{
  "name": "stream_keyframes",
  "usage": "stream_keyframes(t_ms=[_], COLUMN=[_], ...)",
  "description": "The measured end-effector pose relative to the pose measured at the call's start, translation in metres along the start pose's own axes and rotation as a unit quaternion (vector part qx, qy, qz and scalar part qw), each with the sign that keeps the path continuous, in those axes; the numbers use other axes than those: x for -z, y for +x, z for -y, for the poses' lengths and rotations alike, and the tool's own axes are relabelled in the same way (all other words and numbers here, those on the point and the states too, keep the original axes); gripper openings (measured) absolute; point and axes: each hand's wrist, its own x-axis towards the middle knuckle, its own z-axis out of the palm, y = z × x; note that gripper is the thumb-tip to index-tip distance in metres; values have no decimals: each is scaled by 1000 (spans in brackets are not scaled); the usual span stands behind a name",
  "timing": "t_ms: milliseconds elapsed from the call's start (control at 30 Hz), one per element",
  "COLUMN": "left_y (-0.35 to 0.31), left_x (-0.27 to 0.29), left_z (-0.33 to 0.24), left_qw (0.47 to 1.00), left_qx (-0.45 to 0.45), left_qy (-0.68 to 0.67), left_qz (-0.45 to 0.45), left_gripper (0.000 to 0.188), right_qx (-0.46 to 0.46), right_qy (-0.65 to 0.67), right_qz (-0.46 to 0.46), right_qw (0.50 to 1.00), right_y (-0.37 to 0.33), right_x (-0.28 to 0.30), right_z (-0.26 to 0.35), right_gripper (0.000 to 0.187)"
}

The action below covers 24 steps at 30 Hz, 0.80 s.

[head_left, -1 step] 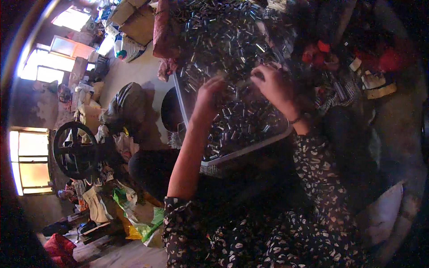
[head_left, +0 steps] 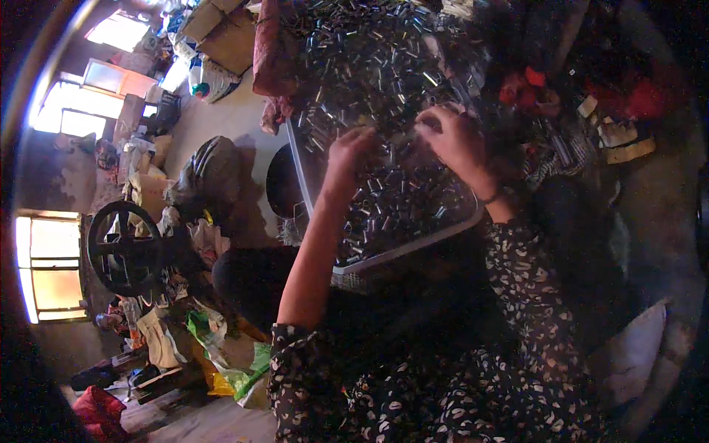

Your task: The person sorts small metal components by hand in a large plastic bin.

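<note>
— What is shown at the centre of the frame?

— A shallow white tray (head_left: pixel 413 247) heaped with small metal tubes (head_left: pixel 384 81) is seen, and both hands are laid on the heap. The left hand (head_left: pixel 353 148) rests palm-down with fingers curled onto the pieces; whether its grip is pinching anything cannot be told. The right hand (head_left: pixel 454 140) is held at about three o'clock from it, fingertips drawn together as if pinching something small, though the piece itself cannot be made out.

— Which way does the pile lie from the grips?

— The bulk is spread toward twelve o'clock, beyond both sets of fingertips. The tubes lie in every direction, so no single long axis can be read. The two hands are set about equally near.

— And around it?

— A black wheel (head_left: pixel 124 247) is visible at nine o'clock, on the floor.
</note>
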Motion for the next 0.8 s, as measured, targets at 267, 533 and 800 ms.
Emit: stream_keyframes(t_ms=[267,533,800], left_y=[11,7,2], left_x=[-29,-49,-70], left_z=[23,33,25], left_qw=[686,542,589], left_qx=[-169,-83,-139], left_qy=[704,834,795], left_qz=[-67,-55,-41], left_gripper=[24,36,24], right_qx=[-213,-219,-220], right_qy=[421,406,423], right_qz=[41,6,8], right_qw=[881,887,879], right_y=[0,-1,-8], right_x=[-3,-2,-2], right_z=[-8,-9,-13], right_gripper=[17,15,13])
